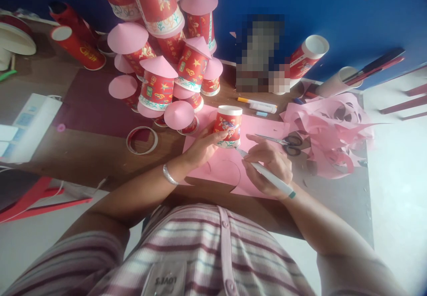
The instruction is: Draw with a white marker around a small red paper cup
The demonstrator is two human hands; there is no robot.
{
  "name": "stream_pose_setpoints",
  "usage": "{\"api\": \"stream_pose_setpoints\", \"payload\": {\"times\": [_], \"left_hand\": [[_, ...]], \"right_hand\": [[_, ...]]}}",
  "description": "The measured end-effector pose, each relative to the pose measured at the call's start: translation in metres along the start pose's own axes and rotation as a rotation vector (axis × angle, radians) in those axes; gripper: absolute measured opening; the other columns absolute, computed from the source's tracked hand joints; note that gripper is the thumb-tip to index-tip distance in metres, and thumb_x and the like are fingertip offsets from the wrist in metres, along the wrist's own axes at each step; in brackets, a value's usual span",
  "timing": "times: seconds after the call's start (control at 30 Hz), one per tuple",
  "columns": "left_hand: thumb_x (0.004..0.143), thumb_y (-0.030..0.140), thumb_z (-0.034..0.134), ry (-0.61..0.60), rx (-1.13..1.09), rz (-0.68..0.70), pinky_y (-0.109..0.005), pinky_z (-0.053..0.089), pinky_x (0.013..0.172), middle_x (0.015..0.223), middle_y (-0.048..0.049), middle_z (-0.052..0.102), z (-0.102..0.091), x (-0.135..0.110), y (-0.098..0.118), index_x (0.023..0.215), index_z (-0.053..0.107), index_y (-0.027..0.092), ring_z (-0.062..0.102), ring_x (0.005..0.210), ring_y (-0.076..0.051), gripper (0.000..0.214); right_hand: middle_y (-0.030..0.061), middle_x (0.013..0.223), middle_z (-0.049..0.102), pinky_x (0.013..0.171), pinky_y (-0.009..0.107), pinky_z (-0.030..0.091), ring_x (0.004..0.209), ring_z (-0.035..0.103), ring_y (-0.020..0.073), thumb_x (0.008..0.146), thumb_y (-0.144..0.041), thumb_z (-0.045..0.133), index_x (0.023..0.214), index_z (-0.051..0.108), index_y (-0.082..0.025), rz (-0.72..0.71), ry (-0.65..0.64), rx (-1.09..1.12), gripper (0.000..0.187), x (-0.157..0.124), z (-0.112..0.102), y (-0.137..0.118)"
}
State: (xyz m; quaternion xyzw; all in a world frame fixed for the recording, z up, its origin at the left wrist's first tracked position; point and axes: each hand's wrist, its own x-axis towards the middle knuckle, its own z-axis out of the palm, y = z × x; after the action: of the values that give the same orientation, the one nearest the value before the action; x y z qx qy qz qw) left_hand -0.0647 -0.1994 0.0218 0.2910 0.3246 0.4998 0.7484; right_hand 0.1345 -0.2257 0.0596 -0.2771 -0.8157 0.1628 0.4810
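Observation:
My left hand is wrapped round a red paper cup with gold and blue figures, tilted slightly, its white rim up. Green plant-like marks run along the white band at its lower end. In my right hand is a white marker pen with a green end cap, its tip at the lower edge of the cup. Beneath both hands lies a sheet of pink paper with curved cut lines. Scissors with dark handles rest just right of my right hand.
Several red cups with pink cone tops crowd the back left. A paper ring lies left of my left hand. Pink paper scraps are heaped at right. Behind stand a pen holder and a white-rimmed red cup; markers lie nearer.

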Motion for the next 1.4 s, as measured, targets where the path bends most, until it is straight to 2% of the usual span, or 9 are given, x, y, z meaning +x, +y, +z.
{"api": "stream_pose_setpoints", "payload": {"times": [0.07, 0.17, 0.4, 0.6, 0.9, 1.0, 1.17, 1.27, 1.4], "left_hand": [[0.079, 0.045, 0.089, 0.001, -0.011, -0.011, -0.045, 0.06, 0.097, 0.109, -0.0072, 0.08, 0.0013, -0.0007, 0.001, 0.113, 0.077, 0.022, 0.075, 0.109, -0.03, 0.043], [0.079, 0.043, 0.089, 0.006, -0.031, -0.019, -0.047, 0.059, 0.1, 0.113, -0.0071, 0.079, 0.0022, -0.0013, 0.0015, 0.115, 0.075, 0.022, 0.074, 0.115, -0.031, 0.044], [0.085, 0.042, 0.086, -0.012, -0.055, -0.013, -0.04, 0.059, 0.099, 0.107, -0.0045, 0.08, 0.0015, 0.0003, -0.001, 0.109, 0.077, 0.022, 0.076, 0.11, -0.026, 0.033], [0.086, 0.056, 0.085, -0.019, -0.021, 0.04, -0.038, 0.06, 0.095, 0.106, -0.0038, 0.079, 0.0026, -0.0025, -0.0023, 0.109, 0.079, 0.024, 0.074, 0.103, -0.022, 0.04], [0.083, 0.058, 0.087, 0.007, 0.059, 0.021, -0.041, 0.059, 0.096, 0.108, -0.0044, 0.077, -0.0026, -0.0042, -0.0044, 0.113, 0.077, 0.024, 0.073, 0.104, -0.024, 0.046], [0.081, 0.056, 0.089, 0.017, 0.086, -0.022, -0.042, 0.059, 0.095, 0.105, -0.0039, 0.076, 0.0001, -0.0053, -0.0005, 0.113, 0.074, 0.023, 0.072, 0.103, -0.025, 0.049], [0.085, 0.045, 0.086, 0.02, 0.074, -0.025, -0.037, 0.059, 0.091, 0.103, -0.0016, 0.075, 0.0024, -0.0057, 0.0027, 0.112, 0.07, 0.023, 0.071, 0.098, -0.02, 0.038], [0.084, 0.046, 0.085, -0.012, 0.087, -0.033, -0.038, 0.06, 0.085, 0.097, -0.0018, 0.075, 0.0011, -0.0049, 0.0016, 0.112, 0.067, 0.022, 0.073, 0.09, -0.021, 0.041], [0.082, 0.049, 0.085, -0.024, 0.108, -0.022, -0.04, 0.059, 0.085, 0.096, -0.0039, 0.075, 0.0, -0.0041, 0.0005, 0.111, 0.065, 0.02, 0.073, 0.091, -0.024, 0.046]], "right_hand": [[-0.005, 0.081, 0.071, 0.103, 0.058, 0.069, 0.064, 0.067, 0.0153, 0.089, -0.005, 0.067, 0.111, 0.065, -0.027, -0.001, -0.007, 0.015, 0.031, -0.0003, 0.0004, -0.0007], [-0.0049, 0.079, 0.069, 0.102, 0.057, 0.07, 0.065, 0.068, 0.0155, 0.09, -0.005, 0.067, 0.109, 0.064, -0.027, 0.001, -0.007, 0.011, 0.029, -0.0004, 0.0015, -0.0018], [-0.0036, 0.079, 0.067, 0.102, 0.053, 0.071, 0.068, 0.068, 0.0156, 0.088, -0.003, 0.068, 0.107, 0.063, -0.023, -0.047, -0.027, 0.013, 0.028, 0.0001, 0.0038, -0.0023], [-0.0044, 0.078, 0.064, 0.103, 0.054, 0.07, 0.064, 0.063, 0.0138, 0.088, 0.0, 0.068, 0.106, 0.062, -0.022, -0.091, -0.065, 0.034, 0.029, 0.0024, 0.0063, -0.0037], [-0.005, 0.079, 0.064, 0.101, 0.051, 0.071, 0.063, 0.064, 0.0134, 0.091, -0.002, 0.068, 0.105, 0.06, -0.024, -0.095, -0.102, 0.072, 0.027, 0.0017, 0.0081, -0.0038], [-0.0053, 0.079, 0.065, 0.101, 0.053, 0.071, 0.063, 0.065, 0.0141, 0.091, -0.003, 0.067, 0.106, 0.061, -0.024, -0.099, -0.112, 0.082, 0.027, 0.0016, 0.0078, -0.0034], [-0.0056, 0.078, 0.064, 0.101, 0.052, 0.071, 0.063, 0.064, 0.0136, 0.092, -0.005, 0.068, 0.106, 0.06, -0.024, -0.099, -0.106, 0.06, 0.025, 0.003, 0.0066, -0.0038], [-0.0045, 0.079, 0.066, 0.095, 0.048, 0.073, 0.065, 0.066, 0.014, 0.092, -0.005, 0.068, 0.106, 0.061, -0.024, -0.089, -0.075, 0.008, 0.024, 0.002, 0.0058, -0.0035], [-0.0023, 0.08, 0.07, 0.073, 0.035, 0.071, 0.07, 0.073, 0.0166, 0.093, -0.006, 0.069, 0.104, 0.061, -0.024, -0.042, -0.014, -0.09, 0.023, -0.0009, 0.0059, -0.0025]]}}
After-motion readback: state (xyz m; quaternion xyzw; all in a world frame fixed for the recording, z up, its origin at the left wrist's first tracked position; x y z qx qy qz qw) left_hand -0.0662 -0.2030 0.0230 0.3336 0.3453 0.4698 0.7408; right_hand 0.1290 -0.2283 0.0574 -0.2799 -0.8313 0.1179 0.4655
